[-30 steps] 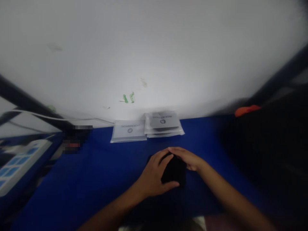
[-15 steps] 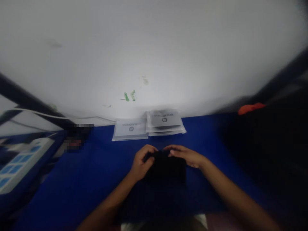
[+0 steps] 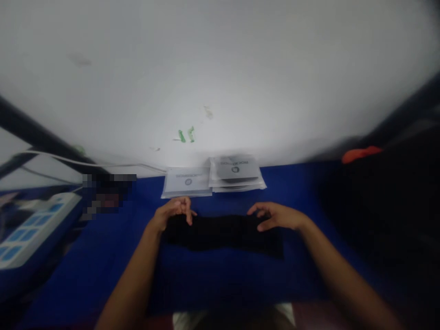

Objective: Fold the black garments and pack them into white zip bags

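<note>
A long black cloth-like item (image 3: 216, 233) lies spread sideways on the blue table surface (image 3: 220, 279). My left hand (image 3: 176, 213) is over its left end, fingers apart and bent, one fingertip reaching down to its upper edge. At the right part of the item, my right hand (image 3: 273, 217) hovers or rests with thumb and fingers parted. Whether either hand presses on the dark material is hard to tell in the dim light.
Behind the black item lie a flat printed packet (image 3: 187, 181) and a small stack of similar packets (image 3: 237, 174), against a pale wall (image 3: 220, 82). A power strip (image 3: 32, 229) is at the left, with a white cable (image 3: 85, 163) along the wall. Something orange (image 3: 360, 154) shows at the right.
My hands have moved apart, the left one much further left. The black item, bunched between them before, now stretches out sideways. Both hands have loosened from it.
</note>
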Demonstrator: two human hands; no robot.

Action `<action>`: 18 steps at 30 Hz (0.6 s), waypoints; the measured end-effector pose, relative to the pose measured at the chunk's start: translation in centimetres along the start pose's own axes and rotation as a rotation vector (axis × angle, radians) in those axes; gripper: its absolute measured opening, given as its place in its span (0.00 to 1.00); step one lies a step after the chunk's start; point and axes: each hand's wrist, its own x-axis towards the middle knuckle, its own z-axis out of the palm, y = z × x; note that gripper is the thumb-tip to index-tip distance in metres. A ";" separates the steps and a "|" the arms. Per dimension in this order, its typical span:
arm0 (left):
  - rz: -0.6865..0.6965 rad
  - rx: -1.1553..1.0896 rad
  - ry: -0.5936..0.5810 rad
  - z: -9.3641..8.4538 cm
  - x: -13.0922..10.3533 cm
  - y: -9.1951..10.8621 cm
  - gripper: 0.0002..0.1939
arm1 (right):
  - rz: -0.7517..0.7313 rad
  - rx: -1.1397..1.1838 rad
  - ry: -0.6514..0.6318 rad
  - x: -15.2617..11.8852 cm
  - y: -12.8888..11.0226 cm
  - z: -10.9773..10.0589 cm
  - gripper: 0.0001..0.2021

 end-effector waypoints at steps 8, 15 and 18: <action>-0.093 0.792 0.132 2.2 -0.1 1.5 0.14 | -0.060 -0.544 0.362 -0.4 0.5 -1.0 0.21; 0.065 1.116 -0.096 5.6 0.4 1.3 0.39 | -0.189 -0.631 0.275 -1.2 -0.7 1.0 0.39; 0.056 1.164 -0.104 5.8 0.6 0.9 0.26 | -0.122 -0.706 0.209 -1.6 -1.1 1.8 0.42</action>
